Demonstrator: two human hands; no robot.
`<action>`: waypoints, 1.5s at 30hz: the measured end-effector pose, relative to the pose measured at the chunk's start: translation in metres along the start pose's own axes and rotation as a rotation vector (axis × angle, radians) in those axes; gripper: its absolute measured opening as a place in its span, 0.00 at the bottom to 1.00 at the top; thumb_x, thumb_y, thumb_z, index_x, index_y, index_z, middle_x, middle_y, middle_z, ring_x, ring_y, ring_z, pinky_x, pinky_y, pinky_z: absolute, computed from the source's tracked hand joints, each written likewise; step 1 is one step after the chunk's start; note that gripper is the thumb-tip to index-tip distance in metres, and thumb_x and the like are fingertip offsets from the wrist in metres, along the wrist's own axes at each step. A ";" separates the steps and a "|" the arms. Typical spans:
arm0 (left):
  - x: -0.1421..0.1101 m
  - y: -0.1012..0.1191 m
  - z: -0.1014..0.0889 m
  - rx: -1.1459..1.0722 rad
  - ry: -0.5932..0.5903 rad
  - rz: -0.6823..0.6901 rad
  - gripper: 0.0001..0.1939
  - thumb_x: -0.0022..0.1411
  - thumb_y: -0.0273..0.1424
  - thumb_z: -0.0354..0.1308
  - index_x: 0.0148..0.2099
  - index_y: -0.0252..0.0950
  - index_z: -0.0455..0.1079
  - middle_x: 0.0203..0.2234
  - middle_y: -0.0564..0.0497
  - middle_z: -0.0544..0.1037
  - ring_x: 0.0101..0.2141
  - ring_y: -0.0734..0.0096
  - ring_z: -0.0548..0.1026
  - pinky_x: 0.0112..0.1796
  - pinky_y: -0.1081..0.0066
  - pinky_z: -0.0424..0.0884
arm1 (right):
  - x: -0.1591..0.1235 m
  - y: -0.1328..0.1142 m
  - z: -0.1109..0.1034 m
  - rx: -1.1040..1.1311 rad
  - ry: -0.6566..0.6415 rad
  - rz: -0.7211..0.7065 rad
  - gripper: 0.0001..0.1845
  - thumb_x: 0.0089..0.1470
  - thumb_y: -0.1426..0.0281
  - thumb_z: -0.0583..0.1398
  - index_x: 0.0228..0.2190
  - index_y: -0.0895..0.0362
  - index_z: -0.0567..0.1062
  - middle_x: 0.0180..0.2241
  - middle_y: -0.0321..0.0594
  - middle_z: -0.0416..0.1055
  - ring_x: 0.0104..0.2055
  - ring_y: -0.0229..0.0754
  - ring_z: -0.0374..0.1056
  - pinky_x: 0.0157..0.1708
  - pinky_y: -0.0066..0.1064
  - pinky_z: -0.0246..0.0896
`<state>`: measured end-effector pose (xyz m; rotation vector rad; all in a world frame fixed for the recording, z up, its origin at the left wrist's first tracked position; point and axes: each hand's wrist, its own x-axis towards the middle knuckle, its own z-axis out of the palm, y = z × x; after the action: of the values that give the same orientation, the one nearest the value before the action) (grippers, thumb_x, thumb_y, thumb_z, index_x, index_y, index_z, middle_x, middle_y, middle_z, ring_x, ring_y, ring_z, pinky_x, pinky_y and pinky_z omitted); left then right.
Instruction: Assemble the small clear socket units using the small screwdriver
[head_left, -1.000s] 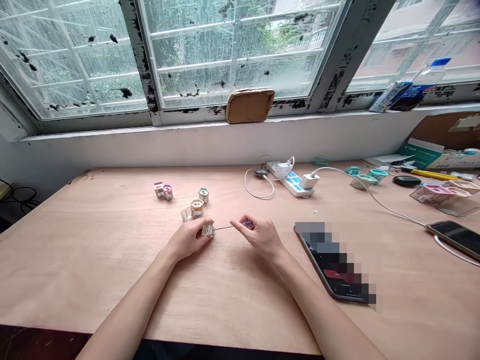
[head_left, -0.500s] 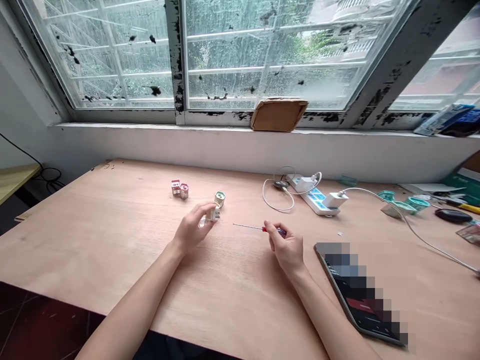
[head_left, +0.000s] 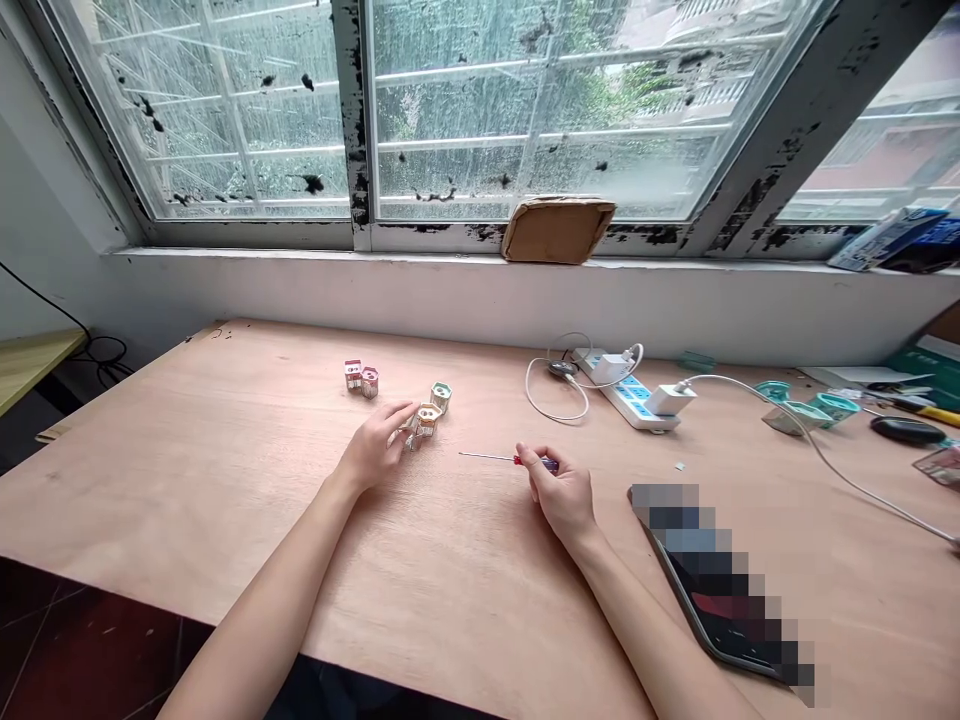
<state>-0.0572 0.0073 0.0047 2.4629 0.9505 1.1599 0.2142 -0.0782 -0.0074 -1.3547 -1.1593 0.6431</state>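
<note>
My left hand [head_left: 373, 445] has its fingers curled round a small pale block [head_left: 411, 436], which the fingers partly cover. Touching or very close to it is a small hexagonal block with a yellow-orange rim [head_left: 428, 418]. Just behind stands a green-rimmed hexagonal block [head_left: 441, 397]. My right hand [head_left: 561, 490] is closed on a thin screwdriver [head_left: 487, 457] with a red and dark blue handle. Its metal shaft points left, toward the blocks, and its tip is apart from them. Two small red blocks [head_left: 361, 378] stand side by side farther back on the left.
A white power strip [head_left: 634, 400] with plugged chargers and cables lies at the back. Near my right forearm is a phone [head_left: 720, 590], partly blurred out. Green pieces [head_left: 806, 412] and a black mouse [head_left: 907, 431] are at the right. The wooden table [head_left: 225, 480] ends at the left.
My left hand has moved slightly left, off the yellow-rimmed block, whose top now shows beside the green-rimmed one. My right hand has shifted a little left with the screwdriver.
</note>
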 end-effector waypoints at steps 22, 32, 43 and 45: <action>-0.005 -0.002 -0.007 -0.097 -0.090 -0.206 0.22 0.60 0.35 0.66 0.56 0.38 0.71 0.48 0.45 0.78 0.48 0.60 0.77 0.47 0.64 0.74 | 0.004 0.011 -0.001 -0.053 -0.033 -0.028 0.25 0.51 0.46 0.63 0.21 0.55 0.72 0.11 0.28 0.53 0.15 0.34 0.48 0.17 0.29 0.43; -0.005 0.015 -0.006 -0.452 -0.258 -0.400 0.21 0.54 0.30 0.66 0.49 0.40 0.65 0.36 0.54 0.80 0.36 0.69 0.78 0.38 0.71 0.71 | 0.005 0.015 -0.003 -0.055 -0.024 -0.027 0.25 0.51 0.47 0.64 0.22 0.56 0.73 0.11 0.29 0.54 0.15 0.34 0.49 0.18 0.29 0.44; -0.009 0.046 0.014 -0.825 -0.462 -0.472 0.22 0.49 0.26 0.69 0.43 0.38 0.61 0.36 0.52 0.77 0.37 0.67 0.79 0.35 0.71 0.71 | 0.003 0.011 -0.002 -0.084 -0.032 -0.042 0.25 0.53 0.46 0.62 0.21 0.55 0.73 0.10 0.29 0.54 0.14 0.35 0.50 0.17 0.30 0.45; -0.009 0.049 0.013 -0.816 -0.462 -0.467 0.21 0.49 0.27 0.70 0.41 0.37 0.62 0.36 0.51 0.78 0.37 0.67 0.79 0.36 0.70 0.72 | 0.003 0.011 -0.001 -0.093 -0.043 -0.045 0.25 0.53 0.47 0.62 0.21 0.55 0.73 0.10 0.29 0.53 0.14 0.35 0.50 0.17 0.30 0.45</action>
<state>-0.0292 -0.0354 0.0140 1.6173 0.6674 0.5958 0.2194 -0.0740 -0.0172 -1.3951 -1.2639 0.5945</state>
